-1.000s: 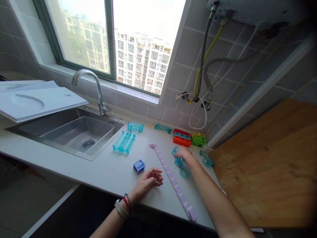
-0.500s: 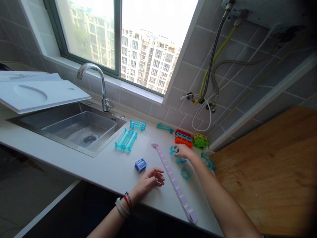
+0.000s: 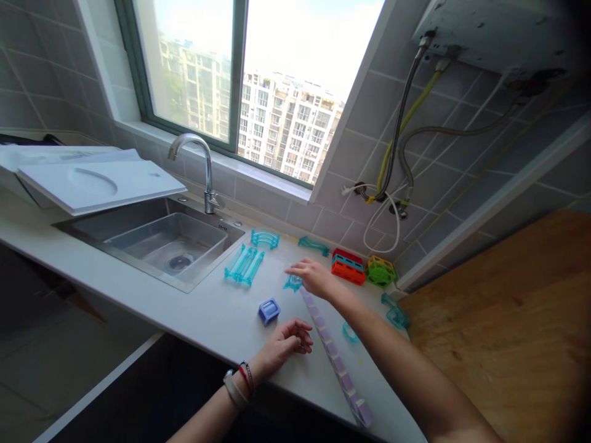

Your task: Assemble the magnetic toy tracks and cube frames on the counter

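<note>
Beside sink [image 3: 138, 237] (steel), right hand [image 3: 315, 277] holds teal piece [image 3: 292, 283]

Worktop [image 3: 194, 307]: white, smooth, matt. Sink [image 3: 184, 286]: brushed metal. Tap [image 3: 203, 166]: glossy chromed metal. Teal piece [image 3: 292, 283]: translucent glossy plastic. Lilac track [image 3: 332, 357]: opaque matt plastic. Board [image 3: 508, 320]: bare grainy wood

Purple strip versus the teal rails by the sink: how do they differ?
The purple strip is opaque; the teal rails are see-through. The strip is one long chain of segments; the rails are short bars bundled side by side. The strip's far end lies at the right hand; the rails lie untouched. Both lie flat on the counter.
</note>
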